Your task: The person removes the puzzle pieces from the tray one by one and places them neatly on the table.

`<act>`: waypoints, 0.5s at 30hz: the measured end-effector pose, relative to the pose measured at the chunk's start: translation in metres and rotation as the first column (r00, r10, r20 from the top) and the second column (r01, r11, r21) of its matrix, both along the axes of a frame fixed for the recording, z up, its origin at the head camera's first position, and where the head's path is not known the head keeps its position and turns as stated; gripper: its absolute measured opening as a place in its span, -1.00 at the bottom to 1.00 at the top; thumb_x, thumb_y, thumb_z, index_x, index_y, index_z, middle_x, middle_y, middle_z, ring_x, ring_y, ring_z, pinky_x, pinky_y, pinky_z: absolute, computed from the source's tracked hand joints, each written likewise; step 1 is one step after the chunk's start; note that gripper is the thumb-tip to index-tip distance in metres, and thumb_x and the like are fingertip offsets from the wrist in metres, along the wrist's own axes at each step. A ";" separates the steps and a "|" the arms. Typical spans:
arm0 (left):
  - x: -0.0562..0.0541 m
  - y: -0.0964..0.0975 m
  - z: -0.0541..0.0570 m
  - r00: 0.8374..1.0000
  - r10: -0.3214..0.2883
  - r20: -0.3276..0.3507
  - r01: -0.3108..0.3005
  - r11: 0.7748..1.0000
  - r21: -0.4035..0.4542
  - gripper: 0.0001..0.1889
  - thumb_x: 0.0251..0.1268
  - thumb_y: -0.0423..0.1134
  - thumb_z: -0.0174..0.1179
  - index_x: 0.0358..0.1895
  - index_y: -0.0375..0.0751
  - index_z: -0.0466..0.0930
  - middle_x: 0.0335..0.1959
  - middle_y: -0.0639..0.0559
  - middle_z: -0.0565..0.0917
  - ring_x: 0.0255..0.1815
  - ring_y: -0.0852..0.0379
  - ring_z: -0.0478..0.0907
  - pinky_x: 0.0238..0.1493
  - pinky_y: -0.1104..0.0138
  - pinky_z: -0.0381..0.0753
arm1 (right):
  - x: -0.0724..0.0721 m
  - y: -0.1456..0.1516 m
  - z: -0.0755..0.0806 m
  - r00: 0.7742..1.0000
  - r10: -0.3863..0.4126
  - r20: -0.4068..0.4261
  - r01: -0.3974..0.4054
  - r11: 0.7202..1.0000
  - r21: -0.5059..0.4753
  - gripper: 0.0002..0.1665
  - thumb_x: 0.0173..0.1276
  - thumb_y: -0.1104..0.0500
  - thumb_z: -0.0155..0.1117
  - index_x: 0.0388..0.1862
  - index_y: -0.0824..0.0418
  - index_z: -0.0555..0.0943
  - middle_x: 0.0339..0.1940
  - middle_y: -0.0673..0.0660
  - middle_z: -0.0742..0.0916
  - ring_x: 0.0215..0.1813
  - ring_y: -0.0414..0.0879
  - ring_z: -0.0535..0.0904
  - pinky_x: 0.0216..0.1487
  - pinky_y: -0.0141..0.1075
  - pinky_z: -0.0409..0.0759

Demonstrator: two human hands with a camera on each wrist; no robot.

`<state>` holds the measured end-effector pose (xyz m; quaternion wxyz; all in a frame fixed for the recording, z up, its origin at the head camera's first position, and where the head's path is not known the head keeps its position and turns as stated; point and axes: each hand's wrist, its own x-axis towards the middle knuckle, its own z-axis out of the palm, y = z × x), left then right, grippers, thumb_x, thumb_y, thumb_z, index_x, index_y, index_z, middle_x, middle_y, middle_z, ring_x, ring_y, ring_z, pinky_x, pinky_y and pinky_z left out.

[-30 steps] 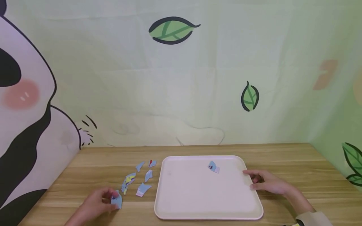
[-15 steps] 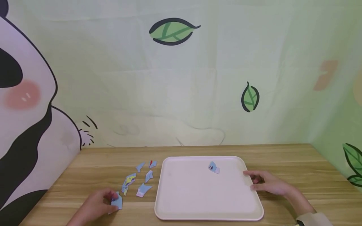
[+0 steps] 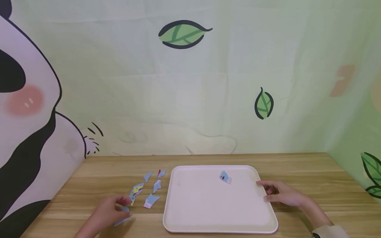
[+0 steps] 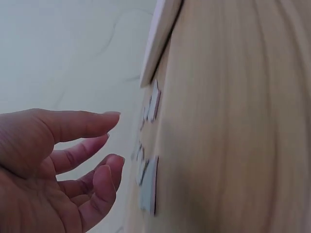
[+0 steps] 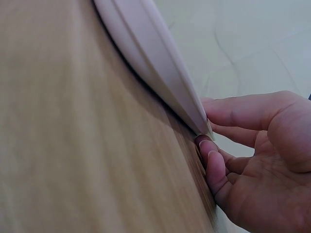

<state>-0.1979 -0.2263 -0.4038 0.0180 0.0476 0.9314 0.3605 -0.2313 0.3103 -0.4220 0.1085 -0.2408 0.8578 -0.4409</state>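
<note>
My left hand (image 3: 107,211) hovers just over a light-blue jigsaw puzzle piece (image 3: 120,222), partly hidden beneath it. In the left wrist view a gap separates the loosely bent fingers (image 4: 90,124) from the stacked-looking piece edges on the wood. At the right side of a white tray (image 3: 220,208), my right hand (image 3: 285,194) grips the rim with thumb and fingers. The right wrist view shows those fingertips at the tray's edge (image 5: 160,73). A small blue-and-pink piece (image 3: 224,176) lies on the tray near its far edge.
Several puzzle pieces lie left of the tray: a yellow-and-blue cluster (image 3: 136,190), a blue-and-pink piece (image 3: 151,200), a small blue one (image 3: 157,186) and one with a red mark (image 3: 161,173). A wall with painted leaves (image 3: 182,34) rises behind the wooden table (image 3: 303,165).
My left hand has let go of the blue piece and lifted slightly up and to the right. The piece stays on the table. My right hand keeps its place on the tray.
</note>
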 end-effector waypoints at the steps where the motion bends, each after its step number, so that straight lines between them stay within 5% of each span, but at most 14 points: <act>1: -0.001 0.005 0.001 1.000 -0.009 -0.004 0.009 1.000 0.020 -0.66 -0.20 -0.34 0.41 -0.24 -0.27 0.57 -0.31 -0.01 0.60 -0.31 0.10 0.54 -0.31 0.30 0.54 | 0.000 0.000 0.000 1.000 0.001 0.002 -0.001 1.000 -0.002 -0.35 0.21 0.23 0.22 0.20 0.55 0.28 -0.27 0.14 0.51 -0.28 -0.29 0.35 -0.32 -0.45 0.39; 5: -0.005 0.024 0.005 0.994 -0.103 -0.020 0.104 0.988 0.116 -0.66 -0.15 -0.32 0.39 -0.22 -0.31 0.54 -0.29 -0.04 0.57 -0.31 0.09 0.54 -0.32 0.31 0.54 | 0.001 0.001 0.000 1.000 0.007 0.006 -0.007 1.000 -0.009 -0.35 0.21 0.23 0.22 0.19 0.56 0.28 -0.31 0.13 0.49 -0.29 -0.30 0.34 -0.34 -0.45 0.38; 9: -0.011 0.047 0.009 0.980 -0.198 -0.026 0.198 0.951 0.238 -0.63 -0.10 -0.33 0.37 -0.18 -0.39 0.50 -0.26 -0.13 0.56 -0.31 0.08 0.54 -0.36 0.33 0.55 | 0.001 0.000 0.001 1.000 0.013 -0.016 -0.014 1.000 -0.008 -0.36 0.19 0.25 0.23 0.16 0.58 0.30 -0.35 0.11 0.49 -0.31 -0.32 0.35 -0.34 -0.46 0.38; 15: -0.022 0.086 0.018 0.972 -0.226 -0.066 0.235 0.923 0.305 -0.61 -0.11 -0.38 0.36 -0.14 -0.41 0.49 -0.25 -0.15 0.55 -0.33 0.11 0.52 -0.34 0.38 0.54 | 0.001 0.000 0.001 0.999 0.024 -0.043 -0.024 1.000 -0.007 -0.38 0.19 0.27 0.22 0.14 0.60 0.31 -0.37 0.10 0.50 -0.33 -0.33 0.36 -0.36 -0.46 0.38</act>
